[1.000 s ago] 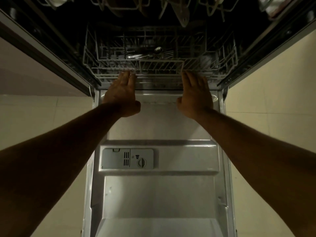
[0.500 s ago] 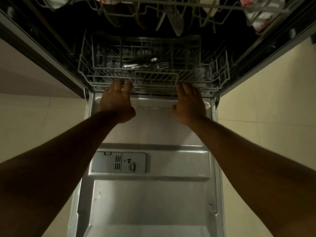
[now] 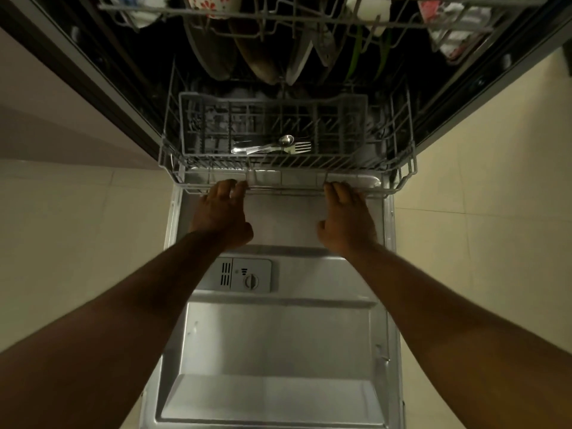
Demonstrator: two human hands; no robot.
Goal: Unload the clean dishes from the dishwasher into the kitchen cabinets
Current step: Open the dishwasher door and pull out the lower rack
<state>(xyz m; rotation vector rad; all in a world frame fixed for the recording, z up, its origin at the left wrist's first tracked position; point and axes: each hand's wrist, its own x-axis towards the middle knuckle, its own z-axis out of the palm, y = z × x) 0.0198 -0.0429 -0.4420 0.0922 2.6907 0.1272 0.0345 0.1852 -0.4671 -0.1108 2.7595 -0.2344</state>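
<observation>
Pale tiled floor (image 3: 77, 243) runs along both sides of the open dishwasher, and its steel door (image 3: 278, 335) lies folded down flat in front of me, with the detergent dispenser (image 3: 244, 275) set left of the door's centre. My left hand (image 3: 221, 215) reaches over the far edge of the door, fingers curled over the front rail of the lower rack (image 3: 288, 181), gripping it near the rack's left front corner. In the rack's cutlery basket (image 3: 272, 131) a spoon (image 3: 286, 140) and a fork (image 3: 297, 147) lie flat, close to the front edge and about midway across (the light is dim, so I cannot make out any other pieces beside them). My right hand (image 3: 348, 218) grips the same front rail toward the right corner, fingers hooked over the wire. Above, the upper rack (image 3: 278, 13) holds plates (image 3: 210, 54) standing on edge, with a red-flowered cup (image 3: 213, 4) to the left.
</observation>
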